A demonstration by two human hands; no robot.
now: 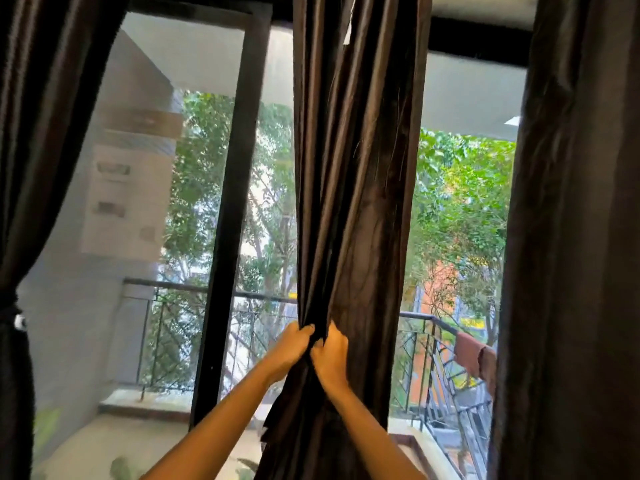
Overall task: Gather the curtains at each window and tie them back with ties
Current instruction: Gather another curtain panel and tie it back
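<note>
Together our left hand (pixel 292 348) and right hand (pixel 330 355) curl tightly around the gathered middle curtain (pixel 353 202), side by side.

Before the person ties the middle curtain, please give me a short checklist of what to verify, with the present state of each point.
1. Left hand grips the middle curtain: ok.
2. Right hand grips the same curtain, beside the left hand: ok.
3. Whole width of the middle curtain is gathered at the hands: not ok, fabric to the right of the hands hangs loose.
4. A tie is ready in a hand: cannot tell, none is visible.
5. Left curtain is already tied back with its tie: ok.
6. Right curtain is tied back: cannot tell, no tie is in view.
</note>
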